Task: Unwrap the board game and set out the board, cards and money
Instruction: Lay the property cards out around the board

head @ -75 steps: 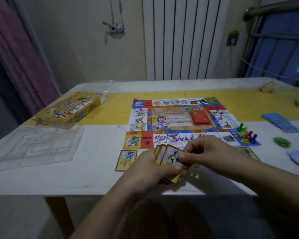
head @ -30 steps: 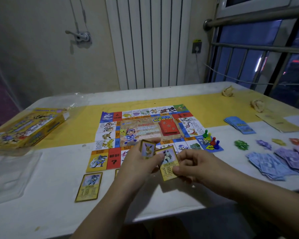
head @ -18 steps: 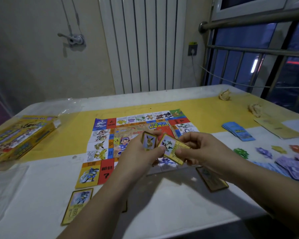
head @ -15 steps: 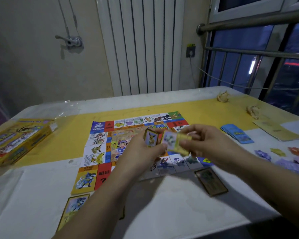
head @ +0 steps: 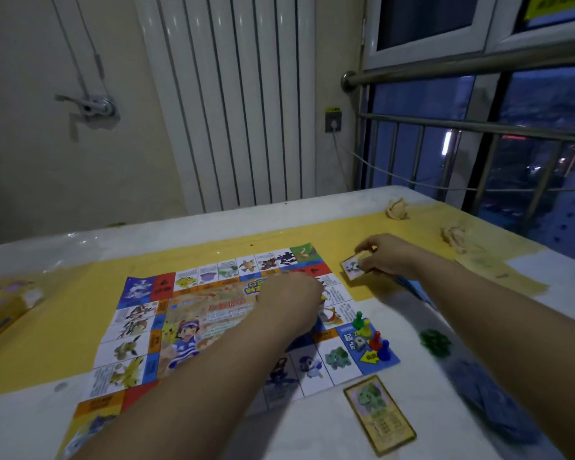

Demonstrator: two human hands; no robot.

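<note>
The colourful game board (head: 140, 327) lies flat across the yellow cloth and the white table. My left hand (head: 292, 297) hovers over the board's right half with its fingers curled down; the stack of cards it grips is almost hidden under it. My right hand (head: 389, 257) pinches a single yellow-edged card (head: 354, 268) low over the yellow cloth, just past the board's far right corner. Another card (head: 379, 415) lies face up on the table below the board's near right corner. Several coloured pawns (head: 369, 333) and a die (head: 359, 343) stand on that corner.
A blurred pile of blue paper money (head: 488, 400) and a green pile (head: 435, 341) lie at the right. The yellow box (head: 0, 307) sits at the left edge. Crumpled paper balls (head: 397, 209) and a paper sheet (head: 498, 270) lie far right. Clear wrap (head: 63, 247) lies far left.
My right hand has pulled one card off the stack and carried it right and away, past the board's far corner. My left hand has moved forward over the board.
</note>
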